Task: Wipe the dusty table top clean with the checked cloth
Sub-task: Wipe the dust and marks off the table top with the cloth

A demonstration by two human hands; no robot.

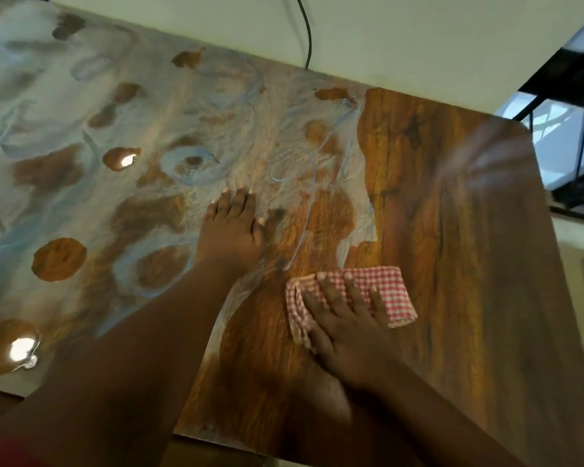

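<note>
The right hand (346,335) presses the folded checked cloth (390,293) flat near the tabletop's (469,247) front edge, fingers spread; the left hand (231,227) rests flat, fingers together. The cloth likely handles soft and light; press through its centre.

One wooden table (452,230), one red-and-white checked cloth (390,291), two hands: the left hand (231,227) and the right hand (346,328). One black cable (307,32) at the upper middle.

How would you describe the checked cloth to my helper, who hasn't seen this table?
Find the wooden table top, dusty grey on its left, clean brown on its right. On the clean part near the front edge, the right hand presses the checked cloth, the only red-and-white fabric there.
</note>
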